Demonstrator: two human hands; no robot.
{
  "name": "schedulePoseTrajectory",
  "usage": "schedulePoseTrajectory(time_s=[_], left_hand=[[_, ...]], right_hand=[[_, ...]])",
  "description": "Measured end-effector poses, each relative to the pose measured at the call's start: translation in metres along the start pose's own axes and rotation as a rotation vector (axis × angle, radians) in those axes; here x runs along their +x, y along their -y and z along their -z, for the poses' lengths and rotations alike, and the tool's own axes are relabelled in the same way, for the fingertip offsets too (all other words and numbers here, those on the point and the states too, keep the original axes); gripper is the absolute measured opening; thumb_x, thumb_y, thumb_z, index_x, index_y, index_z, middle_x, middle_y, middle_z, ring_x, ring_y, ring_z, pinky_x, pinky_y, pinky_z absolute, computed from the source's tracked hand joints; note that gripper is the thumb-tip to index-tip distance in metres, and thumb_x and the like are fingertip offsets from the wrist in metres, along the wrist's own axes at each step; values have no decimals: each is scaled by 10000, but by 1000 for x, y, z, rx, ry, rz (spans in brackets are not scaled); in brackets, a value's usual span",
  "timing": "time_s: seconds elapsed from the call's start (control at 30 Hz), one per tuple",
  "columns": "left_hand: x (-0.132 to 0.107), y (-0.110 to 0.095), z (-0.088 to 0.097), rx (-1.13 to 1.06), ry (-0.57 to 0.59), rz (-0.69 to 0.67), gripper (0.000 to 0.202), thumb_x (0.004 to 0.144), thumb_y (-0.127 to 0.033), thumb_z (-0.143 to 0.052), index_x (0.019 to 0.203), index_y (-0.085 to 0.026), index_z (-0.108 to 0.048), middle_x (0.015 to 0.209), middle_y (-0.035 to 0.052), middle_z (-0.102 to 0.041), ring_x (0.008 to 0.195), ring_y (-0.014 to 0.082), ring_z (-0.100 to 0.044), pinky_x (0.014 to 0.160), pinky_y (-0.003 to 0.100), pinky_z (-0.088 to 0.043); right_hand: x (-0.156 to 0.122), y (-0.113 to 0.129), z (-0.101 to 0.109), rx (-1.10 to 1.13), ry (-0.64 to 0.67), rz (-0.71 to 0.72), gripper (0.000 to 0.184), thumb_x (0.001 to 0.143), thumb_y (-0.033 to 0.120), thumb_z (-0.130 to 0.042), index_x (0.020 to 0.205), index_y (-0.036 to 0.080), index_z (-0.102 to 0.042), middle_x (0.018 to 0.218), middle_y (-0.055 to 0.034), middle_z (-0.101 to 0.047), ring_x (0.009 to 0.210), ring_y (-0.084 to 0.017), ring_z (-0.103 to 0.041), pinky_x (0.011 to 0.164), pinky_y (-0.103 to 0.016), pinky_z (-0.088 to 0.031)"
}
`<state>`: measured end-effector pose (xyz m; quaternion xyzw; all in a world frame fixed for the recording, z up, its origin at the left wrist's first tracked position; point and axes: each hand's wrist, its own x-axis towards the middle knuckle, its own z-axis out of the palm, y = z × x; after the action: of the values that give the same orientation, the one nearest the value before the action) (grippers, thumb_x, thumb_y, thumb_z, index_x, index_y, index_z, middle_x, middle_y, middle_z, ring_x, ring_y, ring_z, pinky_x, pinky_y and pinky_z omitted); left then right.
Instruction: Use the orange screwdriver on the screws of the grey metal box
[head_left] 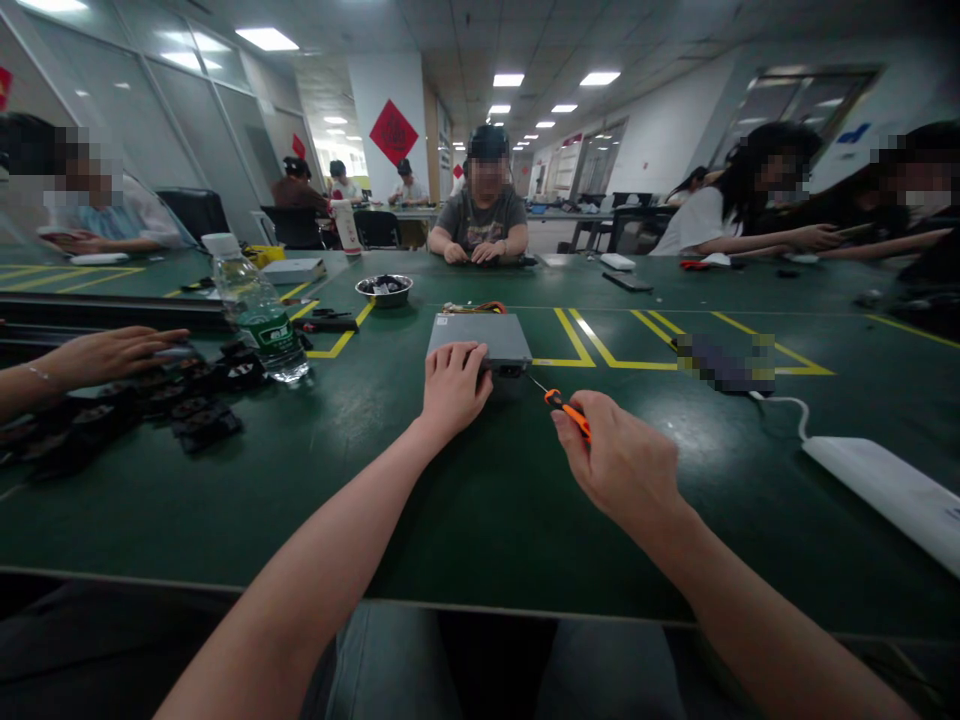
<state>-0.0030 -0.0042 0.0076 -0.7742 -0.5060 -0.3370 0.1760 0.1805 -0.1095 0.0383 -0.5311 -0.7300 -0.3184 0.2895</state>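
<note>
A grey metal computer power supply (487, 335) lies on the green table, with coloured wires (480, 309) at its far side and a power socket (512, 370) in its near face. My left hand (456, 385) grips its near left part, fingers bent over the top. In my closed right hand (626, 450) is a screwdriver (574, 412) with an orange and black handle. Its thin shaft points at the near right corner of the power supply; whether the tip touches a screw is too small to tell.
To the left stand a water bottle (259, 310), black parts (202, 422) and another person's hand (112, 358). Behind is a metal bowl (384, 291) of dark small pieces. Rightward lie a blurred dark device (724, 365) and a cabled white power bank (885, 490). A person (484, 215) sits opposite.
</note>
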Motion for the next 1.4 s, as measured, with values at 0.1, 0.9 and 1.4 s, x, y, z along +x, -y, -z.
schedulePoseTrajectory(time_s=[0.1,0.9,1.4], left_hand=[[0,0,0,0,2,2,348,844,-307,-459,1179,-219,-484,1176,70,-518,1090,259,-411,935,403,-300],[0,-1,-1,-11,-3,13,343,838,-297,-468,1172,-224,-488,1175,66,-520,1093,255,-411,938,405,-298],[0,-2,1,-14,-2,17,339,845,-320,-462,1170,-229,-492,1166,68,-526,1092,257,-413,938,410,-300]], right_hand=[[0,0,-1,9,-34,39,155,884,284,-412,899,156,-499,666,10,-554,516,-94,-478,456,-219,-277],[-2,9,-5,187,56,123,165,838,285,-464,885,130,-492,853,-89,-564,764,-168,-536,629,-254,-417],[-2,9,-2,151,167,200,96,806,142,-432,786,159,-524,785,-60,-569,702,-146,-506,631,-245,-374]])
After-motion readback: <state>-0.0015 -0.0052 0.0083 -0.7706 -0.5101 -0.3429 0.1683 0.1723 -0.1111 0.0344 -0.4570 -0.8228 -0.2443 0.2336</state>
